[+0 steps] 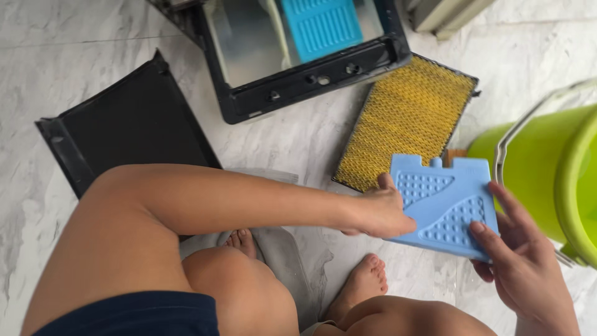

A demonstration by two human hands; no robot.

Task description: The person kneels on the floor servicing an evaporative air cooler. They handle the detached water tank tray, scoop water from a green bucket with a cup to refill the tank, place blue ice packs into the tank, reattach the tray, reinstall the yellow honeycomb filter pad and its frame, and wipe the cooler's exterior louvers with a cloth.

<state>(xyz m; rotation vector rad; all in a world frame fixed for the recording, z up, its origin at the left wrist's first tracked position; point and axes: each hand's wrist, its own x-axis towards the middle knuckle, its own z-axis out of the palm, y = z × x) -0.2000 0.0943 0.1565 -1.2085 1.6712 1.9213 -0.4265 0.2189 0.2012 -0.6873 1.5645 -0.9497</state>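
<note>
A pale marbled tile floor (93, 81) lay under everything, and the person squatted on it with bare feet beside a grey cloth (280, 249). The light blue ice pack (444, 208), a flat moulded slab with raised dots and a notched top edge, was held just above the floor between both hands, in front of the yellow honeycomb pad (407, 118) and just left of the green bucket (547, 168). It looked stiff and hard-shelled, probably fairly weighty if filled, and likely slick when wet, so its thick side edges seemed the safest place to hold. The left hand (379, 214) was closed on the pack's left edge, thumb on top. The right hand (519, 261) cupped the right corner, fingers loosely curled and thumb pressing the face. Beyond the pack sat a black framed tray (305, 81) holding a darker blue pack (320, 25), and a black panel (130, 124) lay far left.
</note>
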